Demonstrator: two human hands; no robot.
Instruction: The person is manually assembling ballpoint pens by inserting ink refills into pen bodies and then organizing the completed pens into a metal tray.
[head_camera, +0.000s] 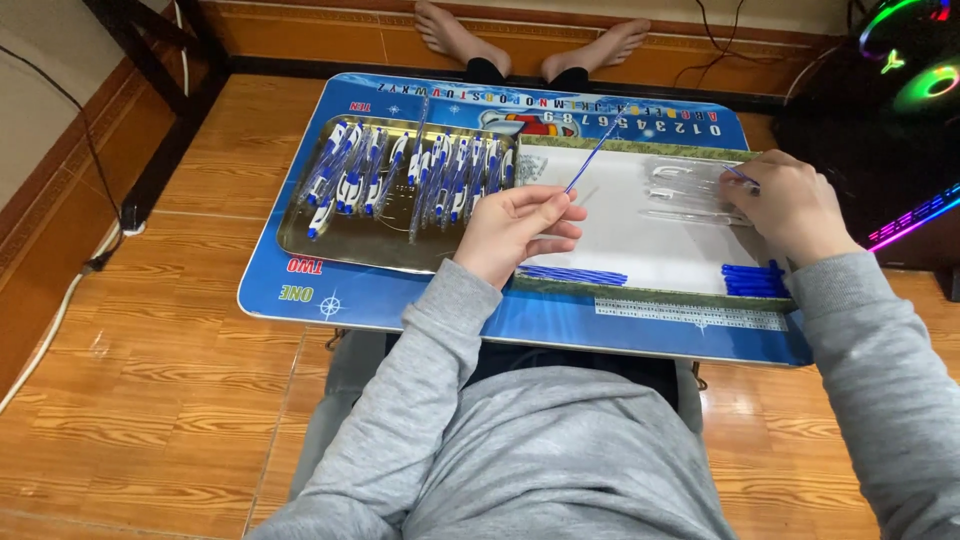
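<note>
Grey sweatshirt sleeves (400, 400) fill the near edge of the view, both forearms reaching forward over a low blue folding table with a printed top (400, 300). Just short of the left hand's grip, on the near part of a white rectangular tray (620, 240), lies a small heap of thin blue ink refills (572, 274), and near the right wrist a second heap of short blue plastic pieces (752, 280) sits in the tray's near right corner. The left hand (515, 232) is closed in a pinch, thumb and fingertips gripping the lower end of one thin blue ink refill (588, 165), which slants up and away from the fingers toward the table's far edge. The right hand (795, 205) rests on the tray's right side, its fingers curled around a clear plastic pen barrel (738, 176) whose tip pokes out leftward from the grip; how firmly they hold it cannot be told. Just left of that grip several more clear plastic barrels (685, 190) lie in the tray. Well to the left of the left hand's pinch, a gold-coloured metal tray (330, 245) holds rows of assembled blue-and-white pens (420, 175). Beyond the table, the person's own two bare feet (530, 40) rest on the wooden floor (150, 350).
</note>
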